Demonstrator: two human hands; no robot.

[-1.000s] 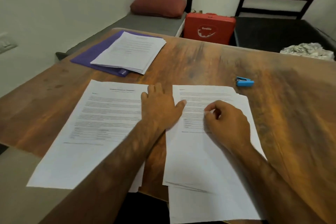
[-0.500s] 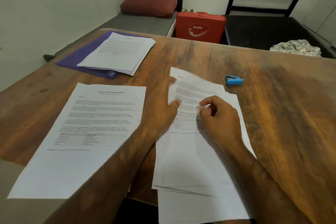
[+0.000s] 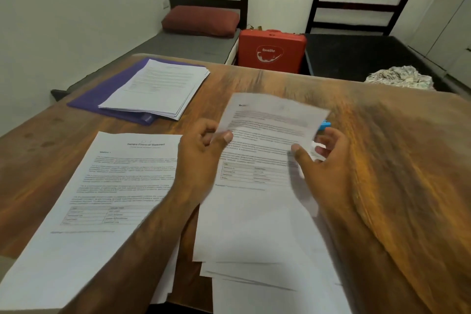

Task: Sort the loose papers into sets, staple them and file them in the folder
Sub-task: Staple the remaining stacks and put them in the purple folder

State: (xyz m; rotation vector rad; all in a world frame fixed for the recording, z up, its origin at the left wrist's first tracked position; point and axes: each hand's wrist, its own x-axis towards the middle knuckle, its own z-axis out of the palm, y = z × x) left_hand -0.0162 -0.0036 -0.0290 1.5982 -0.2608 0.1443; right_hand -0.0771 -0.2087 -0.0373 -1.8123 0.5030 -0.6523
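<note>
Each grip pinches the top sheet (image 3: 267, 130), left hand (image 3: 201, 153) and right hand (image 3: 328, 163) at opposite edges.

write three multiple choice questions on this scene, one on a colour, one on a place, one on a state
1. What colour is the folder?
A) purple
B) red
C) green

2. Where is the stapler?
A) on the folder
B) on the table, partly behind the lifted sheet
C) on the floor

3. What is the left hand doing?
A) lying flat on the table
B) holding the stapler
C) pinching the sheet

Answers:
1 A: its cover shows purple under the papers stacked on it.
2 B: only its blue end shows past the sheet's right edge.
3 C: its thumb lies on the sheet's left edge, with the fingers curled behind.
</note>
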